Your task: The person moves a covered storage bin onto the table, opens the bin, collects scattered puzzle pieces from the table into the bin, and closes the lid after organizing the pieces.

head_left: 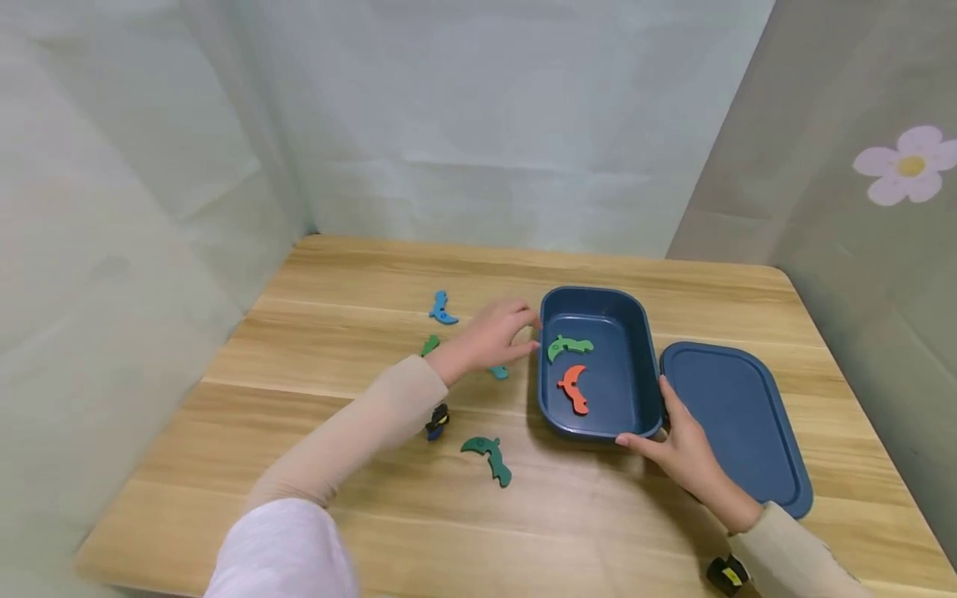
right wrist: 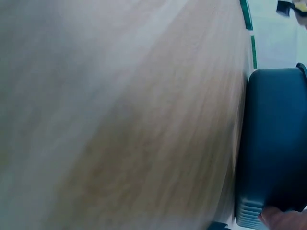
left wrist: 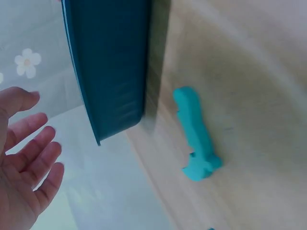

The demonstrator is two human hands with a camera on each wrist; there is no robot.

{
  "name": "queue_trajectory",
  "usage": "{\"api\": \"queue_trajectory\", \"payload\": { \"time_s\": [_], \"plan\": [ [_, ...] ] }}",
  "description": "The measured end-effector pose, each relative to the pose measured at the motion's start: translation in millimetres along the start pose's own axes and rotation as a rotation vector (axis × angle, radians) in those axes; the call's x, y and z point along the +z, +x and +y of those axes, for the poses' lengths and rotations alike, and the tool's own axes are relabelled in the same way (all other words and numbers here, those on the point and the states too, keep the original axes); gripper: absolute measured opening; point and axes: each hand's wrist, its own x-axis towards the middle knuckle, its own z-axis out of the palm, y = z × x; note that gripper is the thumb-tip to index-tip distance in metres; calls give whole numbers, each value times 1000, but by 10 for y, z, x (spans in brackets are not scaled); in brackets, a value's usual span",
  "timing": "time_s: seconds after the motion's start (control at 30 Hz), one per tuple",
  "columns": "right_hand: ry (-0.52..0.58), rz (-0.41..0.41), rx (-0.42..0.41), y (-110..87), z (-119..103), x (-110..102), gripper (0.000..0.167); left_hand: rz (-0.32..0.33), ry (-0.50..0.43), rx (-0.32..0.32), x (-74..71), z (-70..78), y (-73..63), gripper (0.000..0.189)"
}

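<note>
My left hand (head_left: 497,336) hovers just left of a dark blue open box (head_left: 598,301), fingers loosely bent. In the left wrist view that hand (left wrist: 29,158) holds nothing, and a flat teal curved piece (left wrist: 197,136) lies on the table beside the box (left wrist: 108,67). A light green notched piece (head_left: 572,345) and an orange-red one (head_left: 574,390) lie inside the box. At its near right corner my right hand (head_left: 684,453) grips the box, thumb on the near wall and fingers along the right side. Only a fingertip of it shows in the right wrist view.
Right of the box lies the blue lid (head_left: 736,423). A dark green piece (head_left: 492,459) lies in front, and a blue piece (head_left: 443,310) farther back. The left arm partly hides another green piece (head_left: 429,345). A curtain backdrop (head_left: 478,124) rises behind the wooden table (head_left: 523,548).
</note>
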Motion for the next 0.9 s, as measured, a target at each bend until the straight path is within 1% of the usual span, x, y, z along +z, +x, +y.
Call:
{"api": "queue_trajectory", "payload": {
  "time_s": [0.13, 0.2, 0.3, 0.33, 0.4, 0.47, 0.53, 0.63, 0.7, 0.9],
  "plan": [
    [6, -3, -4, 28, 0, 32, 112, -52, -60, 15, 25, -3, -319, 26],
    [7, -6, 0, 44, -1, 35, 112, -71, -89, 30, 59, -2, -452, 26],
    [2, -8, 0, 72, 5, 38, 111, -120, -110, 57, 112, 1, -606, 29],
    [3, -8, 0, 83, 8, 39, 112, -144, -126, 60, 128, 4, -646, 30],
    [3, -6, -4, 99, 11, 46, 112, -193, -129, 63, 162, 3, -712, 34],
    [4, 3, -8, 118, 19, 57, 112, -238, -122, 57, 186, 0, -759, 38],
    [3, 9, -11, 138, 20, 68, 112, -267, -112, 59, 210, -9, -789, 41],
    [0, 12, -10, 169, 18, 81, 112, -312, -88, 43, 220, -14, -812, 44],
    [-2, 9, -6, 185, 11, 85, 112, -332, -80, 41, 224, -20, -822, 42],
    [-8, 15, -18, 175, -3, 86, 112, -374, -88, 7, 250, -2, -852, 38]
  ]
}}
